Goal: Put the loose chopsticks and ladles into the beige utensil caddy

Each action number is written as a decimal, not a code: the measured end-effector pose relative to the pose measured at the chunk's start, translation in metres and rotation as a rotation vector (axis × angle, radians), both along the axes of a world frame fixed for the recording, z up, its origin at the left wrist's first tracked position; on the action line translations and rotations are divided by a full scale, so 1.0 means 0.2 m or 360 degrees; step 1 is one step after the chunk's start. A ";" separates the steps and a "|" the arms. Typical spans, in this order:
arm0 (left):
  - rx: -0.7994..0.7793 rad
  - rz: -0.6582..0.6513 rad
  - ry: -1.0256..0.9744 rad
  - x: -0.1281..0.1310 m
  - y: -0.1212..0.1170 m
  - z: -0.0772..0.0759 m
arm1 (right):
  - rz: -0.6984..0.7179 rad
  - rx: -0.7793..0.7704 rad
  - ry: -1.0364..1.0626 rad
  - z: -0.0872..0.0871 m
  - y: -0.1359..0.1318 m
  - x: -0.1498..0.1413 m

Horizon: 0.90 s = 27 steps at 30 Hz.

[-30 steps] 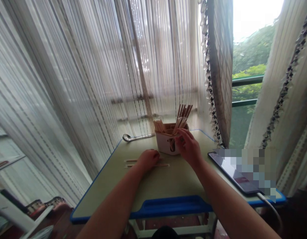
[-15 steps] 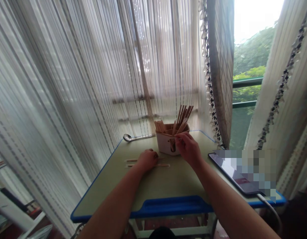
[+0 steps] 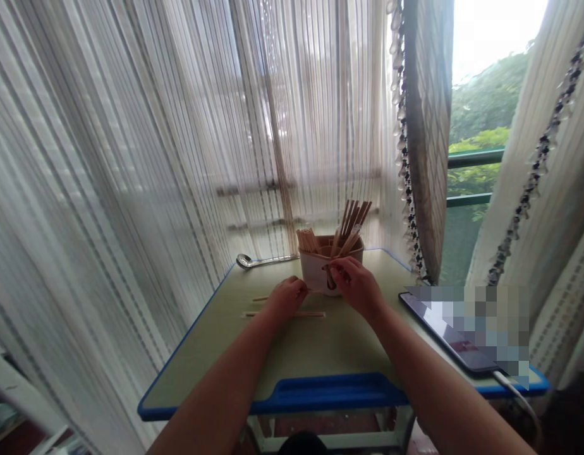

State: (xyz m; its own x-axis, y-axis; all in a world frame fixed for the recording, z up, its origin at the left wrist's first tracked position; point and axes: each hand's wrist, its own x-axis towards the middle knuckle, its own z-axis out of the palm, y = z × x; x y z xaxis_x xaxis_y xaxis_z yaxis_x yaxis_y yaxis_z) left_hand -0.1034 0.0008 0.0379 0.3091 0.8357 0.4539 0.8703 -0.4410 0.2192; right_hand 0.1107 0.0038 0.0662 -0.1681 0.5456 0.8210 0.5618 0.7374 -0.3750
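Note:
My left hand (image 3: pixel 288 297) is closed around a thin wrapped pair of chopsticks (image 3: pixel 260 298), whose ends stick out on both sides of the fingers. Just nearer to me, another wrapped pair of chopsticks (image 3: pixel 308 314) lies crosswise on the table, partly under my left wrist. In front of a white container (image 3: pixel 313 268) with a brown rim, my right hand (image 3: pixel 358 284) has its fingertips pinched together; what they hold, if anything, is too small to make out. Bundled light sticks (image 3: pixel 308 240) and darker chopsticks (image 3: pixel 353 218) stand in the container.
A slotted metal spoon (image 3: pixel 244 261) lies at the table's back left edge. To the right, a phone or tablet (image 3: pixel 444 328) with a white cable (image 3: pixel 510 382) rests on the blue-edged table (image 3: pixel 201 360). Sheer curtains (image 3: pixel 178 126) hang right behind it.
My left hand has moved forward and slightly right, and the wrapped chopsticks have shifted with it toward the container. My right hand has dropped a little along the container's front.

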 end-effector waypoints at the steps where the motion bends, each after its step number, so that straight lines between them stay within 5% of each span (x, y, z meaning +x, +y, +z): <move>1: 0.0032 -0.0038 -0.0033 0.00 -0.01 0.00 | 0.0018 -0.0031 -0.0032 -0.01 0.00 0.00; 9: 0.0099 -0.0164 -0.0182 0.03 -0.06 0.05 | -0.0047 -0.0089 -0.0062 -0.05 0.06 -0.01; 16: 0.0165 -0.0255 -0.0280 0.04 -0.08 0.05 | 0.0146 -0.0131 -0.0231 -0.08 0.08 -0.03; 23: 0.0200 -0.0192 -0.0330 0.05 -0.08 0.05 | 0.0255 -0.0106 -0.0365 -0.11 0.08 -0.05; 27: 0.0208 -0.0117 -0.0282 0.04 -0.07 0.03 | 0.0130 -0.0072 -0.0313 -0.10 0.08 -0.04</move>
